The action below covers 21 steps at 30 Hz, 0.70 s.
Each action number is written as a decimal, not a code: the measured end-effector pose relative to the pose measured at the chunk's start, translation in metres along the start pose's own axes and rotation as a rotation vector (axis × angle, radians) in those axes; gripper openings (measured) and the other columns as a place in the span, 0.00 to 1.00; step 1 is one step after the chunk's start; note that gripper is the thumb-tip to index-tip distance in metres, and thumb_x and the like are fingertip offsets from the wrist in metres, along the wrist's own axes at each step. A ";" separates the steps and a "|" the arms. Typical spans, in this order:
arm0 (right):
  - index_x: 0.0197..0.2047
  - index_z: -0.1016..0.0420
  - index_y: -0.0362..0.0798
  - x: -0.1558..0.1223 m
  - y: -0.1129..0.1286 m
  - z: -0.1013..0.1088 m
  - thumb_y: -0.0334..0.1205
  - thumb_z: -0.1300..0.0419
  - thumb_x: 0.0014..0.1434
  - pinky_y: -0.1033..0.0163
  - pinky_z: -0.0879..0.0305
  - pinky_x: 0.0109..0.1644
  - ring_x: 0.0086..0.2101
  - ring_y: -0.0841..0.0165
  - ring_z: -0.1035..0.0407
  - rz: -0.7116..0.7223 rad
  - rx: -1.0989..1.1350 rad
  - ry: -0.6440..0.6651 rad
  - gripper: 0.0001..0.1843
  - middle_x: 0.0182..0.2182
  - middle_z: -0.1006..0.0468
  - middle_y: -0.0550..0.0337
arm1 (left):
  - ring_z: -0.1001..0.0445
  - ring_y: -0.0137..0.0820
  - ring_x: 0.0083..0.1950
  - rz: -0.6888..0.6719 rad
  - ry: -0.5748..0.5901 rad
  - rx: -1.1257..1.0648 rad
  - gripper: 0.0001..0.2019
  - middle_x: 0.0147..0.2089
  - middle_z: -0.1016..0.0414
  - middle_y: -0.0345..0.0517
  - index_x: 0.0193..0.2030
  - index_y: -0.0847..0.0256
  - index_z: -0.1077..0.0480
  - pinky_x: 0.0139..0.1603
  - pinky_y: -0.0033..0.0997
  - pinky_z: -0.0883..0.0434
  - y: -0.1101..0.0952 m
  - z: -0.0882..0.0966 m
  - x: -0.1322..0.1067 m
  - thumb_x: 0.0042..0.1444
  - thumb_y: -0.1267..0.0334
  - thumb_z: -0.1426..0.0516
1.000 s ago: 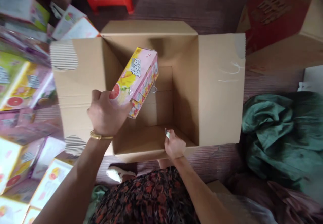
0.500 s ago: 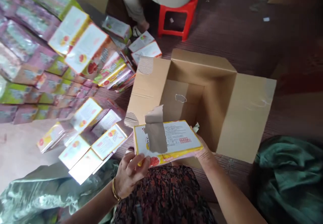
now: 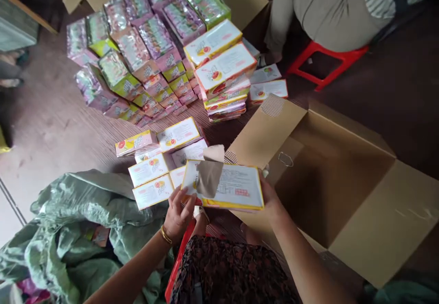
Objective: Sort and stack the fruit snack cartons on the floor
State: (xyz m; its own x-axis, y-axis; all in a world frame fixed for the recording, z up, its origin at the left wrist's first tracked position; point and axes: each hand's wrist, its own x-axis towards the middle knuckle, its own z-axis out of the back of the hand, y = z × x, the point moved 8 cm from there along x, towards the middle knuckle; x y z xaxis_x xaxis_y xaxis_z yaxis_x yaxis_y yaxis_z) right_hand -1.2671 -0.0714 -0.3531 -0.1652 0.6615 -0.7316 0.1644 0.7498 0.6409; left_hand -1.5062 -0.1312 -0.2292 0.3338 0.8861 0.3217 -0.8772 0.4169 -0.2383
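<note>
I hold a flat pink and yellow product box level in front of me, its white printed back facing up. My left hand grips its near left corner and my right hand supports its right edge. A strip of brown tape is stuck on the box's left part, with one end curling up. The box hovers beside the left flap of a big open cardboard carton, whose inside shows no boxes.
Several loose product boxes lie on the floor left of the carton, behind them a large stack of wrapped packs. Another person sits on a red stool at the back. A crumpled green sack lies at my left.
The box has come out of the carton, turned back side up, and now rests in both hands. My view has swung left and up, toward the stacked packs.
</note>
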 end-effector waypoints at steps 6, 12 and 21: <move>0.51 0.24 0.47 0.113 0.034 -0.080 0.74 0.50 0.57 0.49 0.31 0.51 0.48 0.54 0.27 0.156 -0.122 0.106 0.40 0.43 0.20 0.48 | 0.41 0.50 0.69 0.133 -0.057 0.065 0.27 0.63 0.40 0.63 0.61 0.55 0.36 0.59 0.52 0.28 0.097 -0.032 -0.046 0.56 0.77 0.41; 0.54 0.26 0.48 0.191 -0.004 -0.116 0.65 0.45 0.58 0.52 0.33 0.56 0.54 0.59 0.32 0.206 -0.397 0.068 0.32 0.56 0.26 0.51 | 0.51 0.50 0.75 0.413 0.348 -0.070 0.32 0.72 0.46 0.62 0.61 0.57 0.30 0.60 0.49 0.27 0.161 -0.128 -0.086 0.52 0.84 0.52; 0.41 0.25 0.47 0.202 -0.030 -0.123 0.47 0.50 0.60 0.57 0.32 0.53 0.45 0.64 0.29 0.301 -0.622 -0.203 0.17 0.46 0.24 0.52 | 0.39 0.48 0.69 0.692 0.213 -0.209 0.18 0.63 0.33 0.61 0.55 0.61 0.25 0.65 0.52 0.33 0.169 -0.131 -0.080 0.60 0.69 0.48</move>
State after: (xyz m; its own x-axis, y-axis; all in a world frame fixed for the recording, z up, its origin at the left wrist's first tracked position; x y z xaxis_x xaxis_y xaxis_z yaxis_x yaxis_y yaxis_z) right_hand -1.4254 0.0420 -0.4915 -0.0061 0.8704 -0.4922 -0.4199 0.4445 0.7912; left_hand -1.6365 -0.1053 -0.4150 -0.1917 0.9708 -0.1440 -0.8340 -0.2385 -0.4976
